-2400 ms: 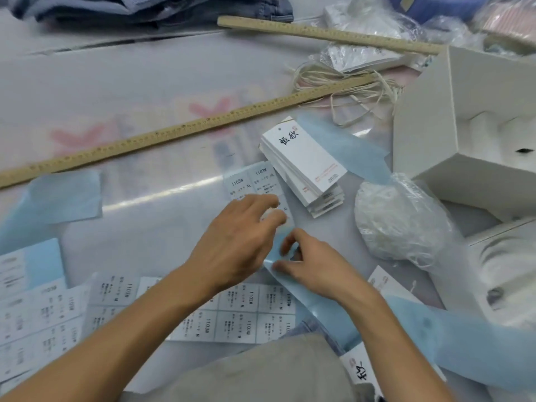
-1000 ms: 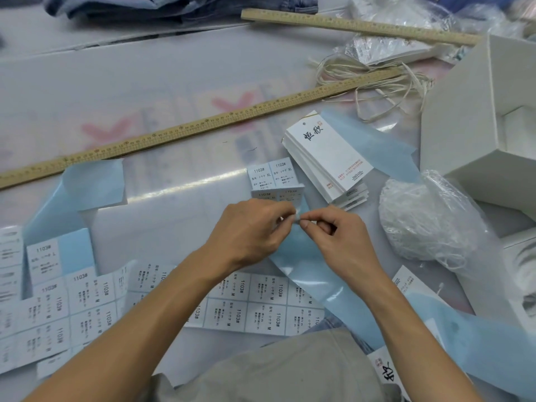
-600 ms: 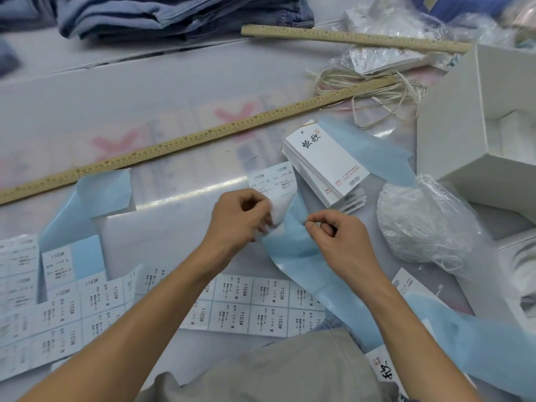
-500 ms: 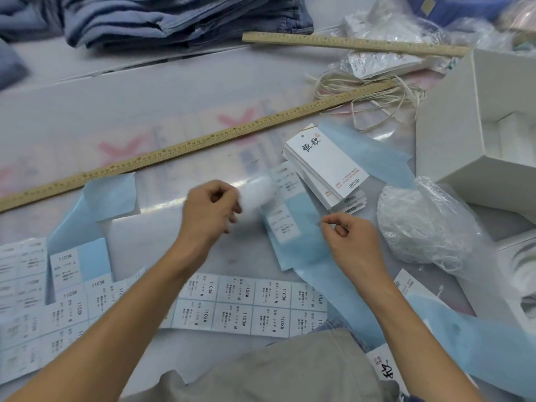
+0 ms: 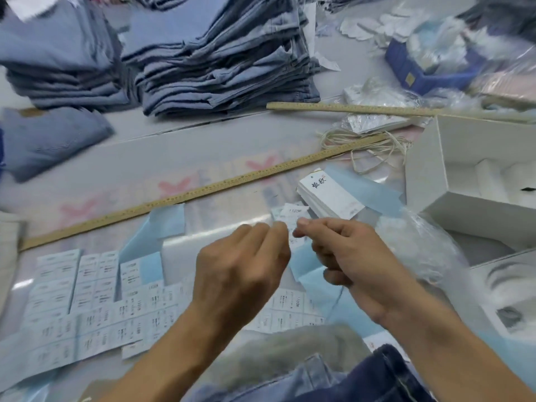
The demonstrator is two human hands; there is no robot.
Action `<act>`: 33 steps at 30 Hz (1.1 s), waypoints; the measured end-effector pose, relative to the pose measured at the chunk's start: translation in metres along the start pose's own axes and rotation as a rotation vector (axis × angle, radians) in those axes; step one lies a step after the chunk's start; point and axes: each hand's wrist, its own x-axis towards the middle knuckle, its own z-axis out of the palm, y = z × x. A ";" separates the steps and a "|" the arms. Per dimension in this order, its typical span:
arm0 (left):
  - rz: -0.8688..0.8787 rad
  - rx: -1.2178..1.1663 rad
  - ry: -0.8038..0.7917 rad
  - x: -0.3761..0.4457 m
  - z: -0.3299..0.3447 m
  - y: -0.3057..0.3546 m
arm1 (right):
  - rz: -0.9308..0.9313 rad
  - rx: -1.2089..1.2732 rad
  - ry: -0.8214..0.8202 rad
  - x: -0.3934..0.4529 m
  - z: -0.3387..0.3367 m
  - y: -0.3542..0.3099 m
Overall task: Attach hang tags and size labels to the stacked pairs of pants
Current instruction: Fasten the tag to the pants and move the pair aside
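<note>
My left hand (image 5: 240, 268) and my right hand (image 5: 356, 256) are raised close together over the table, fingers curled, fingertips almost touching. My left fingertips pinch a small white size label (image 5: 294, 212), which is blurred. My right thumb and forefinger pinch the edge of the light blue backing strip (image 5: 304, 256) that runs under both hands. A pile of white hang tags (image 5: 330, 195) lies just beyond my right hand. Sheets of size labels (image 5: 87, 300) spread at the lower left. Stacked blue pants (image 5: 220, 62) stand at the back, with a second stack (image 5: 58, 62) on the left.
A long wooden ruler (image 5: 203, 190) crosses the table, and another (image 5: 377, 110) lies behind it. A white open box (image 5: 464, 169), a clear plastic bag (image 5: 420, 245) and loose string (image 5: 368, 149) sit at the right. Dark jeans (image 5: 362, 378) lie at the near edge.
My left hand peeled a label off the backing strip and came back toward my right hand. My head tilted up, so the pants stacks came into view.
</note>
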 end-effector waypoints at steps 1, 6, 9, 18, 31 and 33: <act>0.063 0.004 -0.022 0.002 -0.003 0.009 | 0.008 0.040 0.022 -0.009 -0.001 -0.002; 0.294 0.047 -0.095 0.012 -0.015 0.048 | 0.007 0.148 0.167 -0.053 -0.025 -0.006; 0.386 0.045 -0.028 0.025 -0.018 0.074 | -0.022 0.306 0.214 -0.082 -0.049 -0.003; 0.357 -0.363 -0.547 0.079 0.046 0.158 | -0.264 0.430 0.800 -0.163 -0.169 0.034; 0.332 -0.516 -1.097 0.038 0.201 0.287 | -0.096 0.662 1.015 -0.223 -0.186 0.134; 0.221 -0.520 -1.066 0.036 0.202 0.292 | -0.107 0.691 1.013 -0.218 -0.184 0.134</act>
